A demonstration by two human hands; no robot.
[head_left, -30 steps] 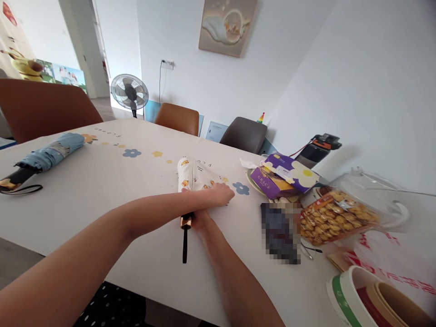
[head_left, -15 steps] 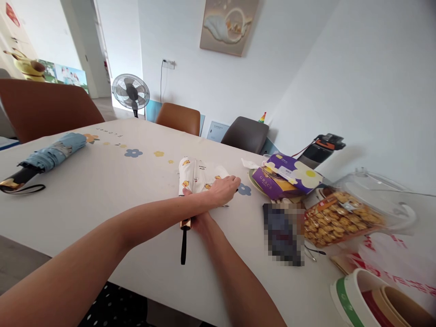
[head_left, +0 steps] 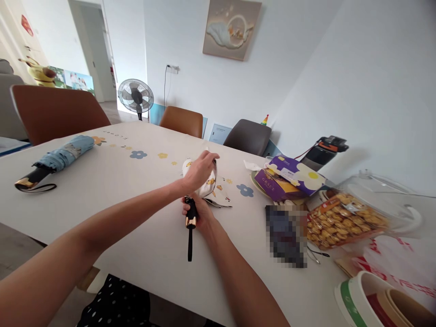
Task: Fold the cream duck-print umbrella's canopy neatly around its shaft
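Note:
A white umbrella with small yellow cartoon prints lies loosely folded over the table in front of me. Its black handle has a gold end, and a black wrist strap hangs from it toward me. My right hand is wrapped around the upper part of that handle. Reaching across above it, my left hand pinches a fold of the canopy; its fingertips are partly hidden. One loose flap of the cloth spreads to the right of my hands.
A folded blue umbrella lies on the left of the table. On the right are a purple box, a dark bottle, a clear snack tub, a blurred-out dark item and tape rolls. Chairs line the far side.
My left hand has moved left and away from me, drawing canopy cloth with it. The umbrella handle and my right hand's fingers show more. The view has shifted slightly.

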